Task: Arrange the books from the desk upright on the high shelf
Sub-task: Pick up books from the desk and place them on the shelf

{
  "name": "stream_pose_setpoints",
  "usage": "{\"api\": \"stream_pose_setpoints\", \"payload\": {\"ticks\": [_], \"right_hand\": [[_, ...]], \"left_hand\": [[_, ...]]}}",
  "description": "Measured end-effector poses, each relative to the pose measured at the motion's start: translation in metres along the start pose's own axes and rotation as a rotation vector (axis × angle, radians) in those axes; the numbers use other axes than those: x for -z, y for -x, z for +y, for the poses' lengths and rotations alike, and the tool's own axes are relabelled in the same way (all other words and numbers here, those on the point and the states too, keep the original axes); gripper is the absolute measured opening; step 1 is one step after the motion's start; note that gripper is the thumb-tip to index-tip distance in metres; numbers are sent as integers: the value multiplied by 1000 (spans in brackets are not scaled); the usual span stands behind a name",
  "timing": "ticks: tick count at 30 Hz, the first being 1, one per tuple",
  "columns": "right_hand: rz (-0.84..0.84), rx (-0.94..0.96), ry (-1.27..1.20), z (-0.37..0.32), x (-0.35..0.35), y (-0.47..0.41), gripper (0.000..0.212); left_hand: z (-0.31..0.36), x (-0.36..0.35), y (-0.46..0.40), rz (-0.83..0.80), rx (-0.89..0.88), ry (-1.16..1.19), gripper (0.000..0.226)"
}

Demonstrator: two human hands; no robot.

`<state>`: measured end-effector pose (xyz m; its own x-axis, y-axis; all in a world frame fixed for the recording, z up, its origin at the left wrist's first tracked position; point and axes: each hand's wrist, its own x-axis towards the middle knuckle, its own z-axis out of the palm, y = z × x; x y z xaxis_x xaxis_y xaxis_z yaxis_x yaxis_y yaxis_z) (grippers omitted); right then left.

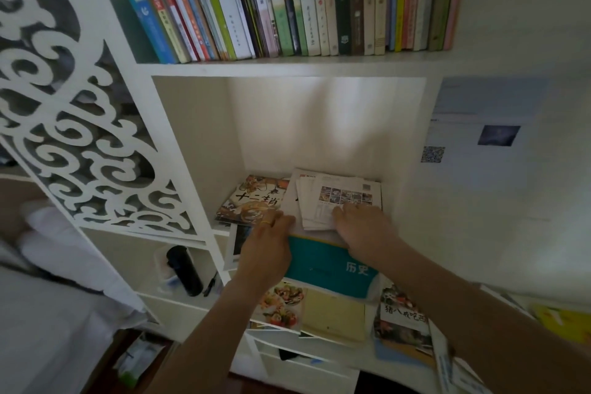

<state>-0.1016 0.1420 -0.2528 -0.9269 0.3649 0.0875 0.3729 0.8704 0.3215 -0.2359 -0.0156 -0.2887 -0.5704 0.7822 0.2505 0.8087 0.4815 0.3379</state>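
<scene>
A stack of thin white booklets (339,198) lies flat in the open cubby, on top of a teal book (326,262) that sticks out over the cubby's front edge. My left hand (267,243) grips the stack's left side, fingers curled over its edge. My right hand (361,227) presses down on the booklets' near right corner with fingers bent over them. An illustrated book (252,200) lies flat to the left in the same cubby. The high shelf (287,65) above holds a tight row of upright books (287,0).
More books lie flat on the desk below: a food-cover book (281,307), a yellow one (335,313) and a picture book (403,320). A black bottle (185,270) stands in a lower left compartment. A carved white panel (80,125) flanks the shelf's left side.
</scene>
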Motion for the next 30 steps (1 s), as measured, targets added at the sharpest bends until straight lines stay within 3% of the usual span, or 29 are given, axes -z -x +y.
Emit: {"api": "stream_pose_setpoints", "payload": {"ticks": [3, 7, 11, 13, 14, 16, 18, 20, 22, 24, 26, 30], "right_hand": [[31, -78, -18, -2, -2, -2, 29], [82, -159, -48, -5, -8, -5, 32], [540, -350, -305, -13, 3, -8, 29], [759, -388, -627, -25, 16, -8, 12], [820, -400, -848, -32, 19, -11, 25], [781, -407, -1316, -50, 27, -9, 29], [641, -399, -1635, -61, 24, -6, 8], [509, -370, -1779, -59, 15, -4, 38], [427, -357, -1884, -53, 8, -2, 65], [398, -478, -1924, -46, 5, -1, 68], [385, -617, -1909, -36, 3, -3, 62], [372, -412, -1649, -23, 10, -4, 27]], "left_hand": [[-2, -2, -2, -3, -2, 10, 40], [-4, -4, 0, -29, 19, 49, 39], [10, 14, 1, -89, 120, 267, 31], [23, 24, 3, 23, 199, 445, 35], [30, 28, 5, 120, 244, 559, 37], [40, 32, 5, 239, 337, 887, 36], [40, 29, 0, 219, 439, 1281, 33], [29, 25, -4, 212, 536, 1504, 38], [14, 23, -2, 223, 534, 1533, 42], [4, 26, 1, 217, 461, 1517, 43], [-1, 32, 5, 219, 384, 1494, 51], [-3, 37, 1, 163, 130, 1310, 62]]}}
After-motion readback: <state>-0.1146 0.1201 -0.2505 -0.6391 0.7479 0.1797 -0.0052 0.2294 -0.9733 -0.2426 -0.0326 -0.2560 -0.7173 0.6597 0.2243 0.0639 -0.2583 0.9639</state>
